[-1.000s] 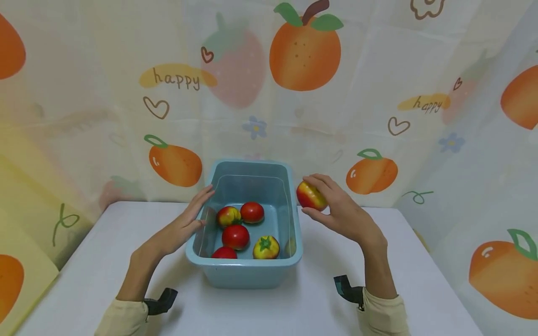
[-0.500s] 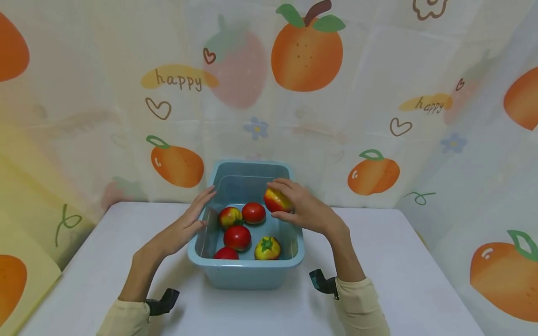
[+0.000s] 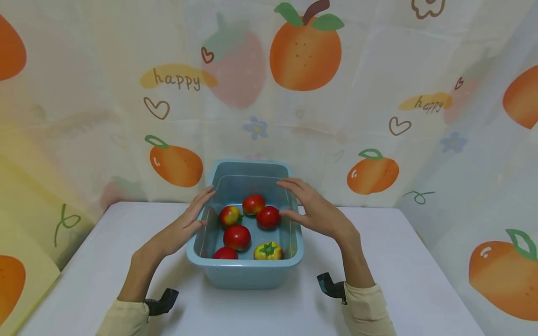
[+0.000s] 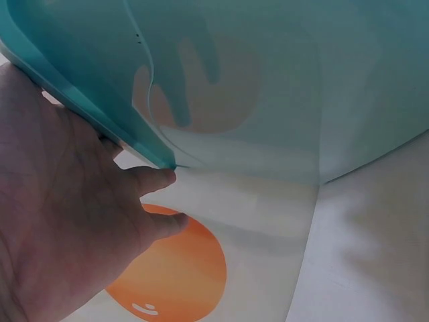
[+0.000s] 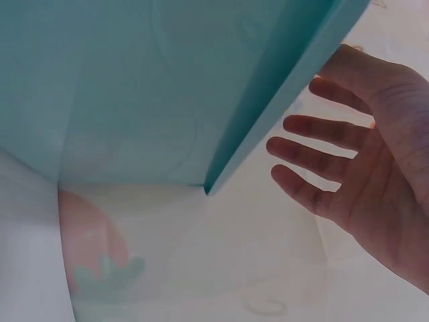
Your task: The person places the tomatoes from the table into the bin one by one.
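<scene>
A blue-grey plastic bin [image 3: 245, 273] stands on the white table with several red and yellow tomatoes inside. One red tomato [image 3: 269, 218] lies near the bin's right wall, and a yellow tomato [image 3: 268, 251] with a green calyx sits toward the front. My left hand [image 3: 180, 231] rests against the left rim with its fingers extended; the left wrist view shows the palm beside the bin [image 4: 67, 87]. Over the right rim hovers my right hand [image 3: 321, 215], fingers spread and holding nothing. In the right wrist view its fingers [image 5: 315, 157] extend beside the bin's rim.
The white table [image 3: 420, 280] extends on both sides of the bin. Behind it hangs a fruit-print cloth [image 3: 269, 126], close to the bin's far end. A black wrist mount [image 3: 161, 302] sticks out from the left sleeve, another mount [image 3: 330, 285] from the right.
My right hand carried a red and yellow tomato from beyond the right rim into the bin and let it go, then drew back slightly right. The left hand stayed at the rim.
</scene>
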`<state>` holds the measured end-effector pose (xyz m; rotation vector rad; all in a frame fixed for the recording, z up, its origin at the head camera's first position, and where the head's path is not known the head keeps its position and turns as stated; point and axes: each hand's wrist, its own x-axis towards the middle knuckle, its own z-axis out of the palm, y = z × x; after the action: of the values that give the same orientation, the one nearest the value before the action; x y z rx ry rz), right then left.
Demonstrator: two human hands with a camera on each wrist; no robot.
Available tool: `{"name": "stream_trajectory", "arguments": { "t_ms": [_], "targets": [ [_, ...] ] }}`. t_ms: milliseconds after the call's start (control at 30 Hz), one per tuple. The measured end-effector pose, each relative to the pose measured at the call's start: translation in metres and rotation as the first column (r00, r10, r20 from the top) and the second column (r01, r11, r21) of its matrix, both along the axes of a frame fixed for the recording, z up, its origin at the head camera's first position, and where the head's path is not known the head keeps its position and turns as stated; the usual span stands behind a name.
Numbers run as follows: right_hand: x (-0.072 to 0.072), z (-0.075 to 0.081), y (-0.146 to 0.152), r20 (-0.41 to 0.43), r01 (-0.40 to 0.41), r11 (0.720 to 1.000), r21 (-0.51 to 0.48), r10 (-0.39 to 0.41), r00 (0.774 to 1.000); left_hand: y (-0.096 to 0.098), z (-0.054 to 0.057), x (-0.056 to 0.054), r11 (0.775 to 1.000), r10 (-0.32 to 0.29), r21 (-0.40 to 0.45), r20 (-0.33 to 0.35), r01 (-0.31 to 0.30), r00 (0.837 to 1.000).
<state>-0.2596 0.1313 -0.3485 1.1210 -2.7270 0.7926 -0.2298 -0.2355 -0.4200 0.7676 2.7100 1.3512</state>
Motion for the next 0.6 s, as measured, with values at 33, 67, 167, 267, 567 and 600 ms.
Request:
{"name": "stream_trajectory", "arguments": {
  "t_ms": [33,67,167,267,567,600],
  "targets": [
    [0.0,0.0,0.001,0.0,0.002,1.0,-0.002,-0.002,1.0,-0.001,-0.001,0.0,1.0,0.0,0.0,-0.003,0.0,1.0],
    [0.001,0.0,0.002,-0.003,0.005,1.0,-0.002,-0.005,1.0,-0.001,-0.001,0.0,1.0,0.0,0.001,-0.003,0.0,1.0],
    [0.003,0.0,0.006,-0.008,0.024,1.0,-0.007,-0.024,1.0,-0.002,-0.003,-0.001,1.0,0.004,0.003,-0.01,-0.004,1.0],
    [0.007,0.0,0.011,-0.019,0.062,0.998,-0.01,-0.062,0.998,-0.002,-0.003,0.0,0.999,0.027,-0.021,-0.013,-0.027,1.0],
    [0.015,-0.012,0.039,-0.027,0.18,0.983,-0.037,-0.181,0.983,-0.006,0.008,0.014,0.966,0.133,-0.204,-0.136,-0.159,0.982],
    [0.015,-0.015,0.045,-0.036,0.201,0.979,-0.037,-0.202,0.979,-0.01,0.009,0.016,0.961,0.141,-0.217,-0.15,-0.172,0.978]
  ]
}}
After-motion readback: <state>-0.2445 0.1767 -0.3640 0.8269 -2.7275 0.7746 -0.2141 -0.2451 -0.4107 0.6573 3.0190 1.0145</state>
